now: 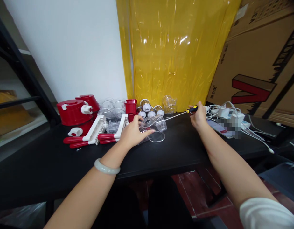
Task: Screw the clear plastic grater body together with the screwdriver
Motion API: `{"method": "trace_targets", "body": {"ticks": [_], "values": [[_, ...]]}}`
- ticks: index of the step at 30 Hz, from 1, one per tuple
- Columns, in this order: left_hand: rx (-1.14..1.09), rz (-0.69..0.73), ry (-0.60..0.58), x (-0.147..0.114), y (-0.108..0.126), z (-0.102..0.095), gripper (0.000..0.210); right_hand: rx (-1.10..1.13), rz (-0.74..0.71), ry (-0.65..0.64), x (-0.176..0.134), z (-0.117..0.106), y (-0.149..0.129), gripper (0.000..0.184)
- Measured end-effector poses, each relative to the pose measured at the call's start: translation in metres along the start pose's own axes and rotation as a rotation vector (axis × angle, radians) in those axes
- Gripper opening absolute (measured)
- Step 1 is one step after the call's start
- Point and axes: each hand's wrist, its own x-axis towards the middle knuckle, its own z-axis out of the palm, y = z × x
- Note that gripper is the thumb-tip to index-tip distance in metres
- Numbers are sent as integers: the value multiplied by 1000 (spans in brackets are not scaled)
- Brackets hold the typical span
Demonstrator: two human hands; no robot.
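A clear plastic part with a round, flared base lies tilted low over the black table. My left hand is closed on its left side, the thumb stretched along the near edge. In my right hand is a screwdriver with a black and yellow handle, gripped near its back end. Its thin metal shaft points left, and the tip reaches the clear part; whether it touches a screw I cannot tell. Left of my left hand lie white brackets with red handles.
Red round housings with white knobs stand at the far left. Behind my left hand are more clear cups, a red hopper and several metal drums. White cables and a phone lie at the right. Yellow plastic sheeting hangs behind.
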Motion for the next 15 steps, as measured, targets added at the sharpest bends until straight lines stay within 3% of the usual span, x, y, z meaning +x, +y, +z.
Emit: {"method": "trace_targets", "body": {"ticks": [7,15], "values": [[-2,-17,-7,-1,2,-1,73,-177,-39,5,6,-4,5,28],[26,-19,-6,-1,4,-2,73,41,136,-34,7,-7,-1,18]]}}
